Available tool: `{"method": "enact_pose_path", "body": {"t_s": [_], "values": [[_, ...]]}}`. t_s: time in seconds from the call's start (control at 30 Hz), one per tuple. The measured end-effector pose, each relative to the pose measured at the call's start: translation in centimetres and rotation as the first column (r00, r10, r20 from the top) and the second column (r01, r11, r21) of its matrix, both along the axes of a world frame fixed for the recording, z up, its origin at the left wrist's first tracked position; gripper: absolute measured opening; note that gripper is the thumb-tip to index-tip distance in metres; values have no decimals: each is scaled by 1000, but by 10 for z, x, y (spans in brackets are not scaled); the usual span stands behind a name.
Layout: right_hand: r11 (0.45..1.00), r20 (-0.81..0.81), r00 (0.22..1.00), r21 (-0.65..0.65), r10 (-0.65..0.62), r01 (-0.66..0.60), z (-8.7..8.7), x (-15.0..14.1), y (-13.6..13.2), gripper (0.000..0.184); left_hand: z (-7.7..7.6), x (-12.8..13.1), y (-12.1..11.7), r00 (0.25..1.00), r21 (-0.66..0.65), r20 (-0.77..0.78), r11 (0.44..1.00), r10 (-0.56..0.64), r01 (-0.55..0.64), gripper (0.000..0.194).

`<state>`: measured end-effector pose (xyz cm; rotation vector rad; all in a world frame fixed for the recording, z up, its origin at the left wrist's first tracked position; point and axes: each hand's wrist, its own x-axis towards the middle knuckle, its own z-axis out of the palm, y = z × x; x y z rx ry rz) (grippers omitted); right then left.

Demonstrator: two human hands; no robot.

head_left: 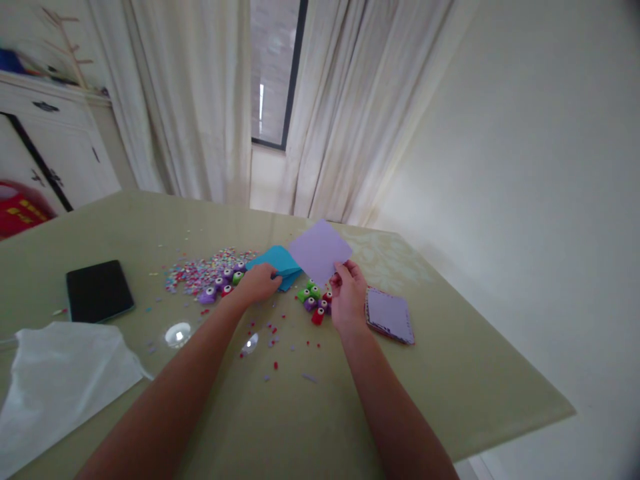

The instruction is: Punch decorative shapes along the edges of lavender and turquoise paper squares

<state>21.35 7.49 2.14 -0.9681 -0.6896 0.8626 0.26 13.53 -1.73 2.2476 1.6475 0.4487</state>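
My right hand [347, 295] pinches the lower corner of a lilac paper square [320, 251] and holds it tilted above the table. My left hand [259, 283] is closed on the edge of a folded blue paper [279, 262] that lies on the table. Between my hands sits a cluster of small craft punches [315, 301] in green, purple and red. More small punches [223, 283] lie left of my left hand beside a heap of coloured confetti [204, 269]. A stack of paper squares with a lilac top sheet [390, 315] lies just right of my right hand.
The green-covered table [450, 380] ends at the right and near edges. A black tablet [99, 290] lies at the left and a white plastic sheet [60, 380] at the near left. Curtains [190, 100] and a window stand behind; a white cabinet [45, 147] is at the far left.
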Motion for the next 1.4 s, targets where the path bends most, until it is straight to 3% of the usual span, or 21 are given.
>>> {"method": "enact_pose_path", "body": {"t_s": [0.13, 0.23, 0.33, 0.53, 0.7, 0.8, 0.9, 1.17, 1.27, 1.4], "values": [[987, 136, 981, 62, 141, -151, 25, -15, 29, 29, 2, -5, 2, 998, -42, 63, 999, 32, -29, 35], [981, 278, 945, 32, 174, -190, 28, -17, 47, 23, 4, -8, 2, 995, -79, 95, 996, 40, -33, 37], [980, 385, 903, -32, 191, -194, 22, -10, 57, 17, 6, -10, 1, 994, -93, 101, 995, 41, -31, 37], [983, 409, 894, -102, 182, -153, 13, 11, 68, 17, 7, -4, -5, 996, -4, 59, 998, 67, -67, 28], [985, 446, 882, -146, 152, -97, 6, 27, 77, 31, 14, 2, -15, 992, 80, 31, 989, 122, -124, 54], [986, 578, 809, -165, 102, -7, 2, 37, 79, 42, 21, 2, -17, 989, 108, 16, 983, 145, -146, 51], [975, 692, 711, -218, 123, 44, 0, 44, 81, 41, 31, -2, -17, 980, 150, 25, 969, 196, -198, 40], [906, 688, 618, -411, 380, -100, -20, 18, 76, 34, 63, -17, -23, 929, 301, 130, 879, 347, -371, 45], [893, 712, 567, -438, 415, -104, -28, 4, 72, 38, 65, -14, -24, 950, 288, 91, 905, 298, -312, 41], [905, 752, 533, -419, 387, -66, -27, -1, 70, 44, 52, -6, -22, 973, 220, 47, 948, 226, -231, 31]]}}
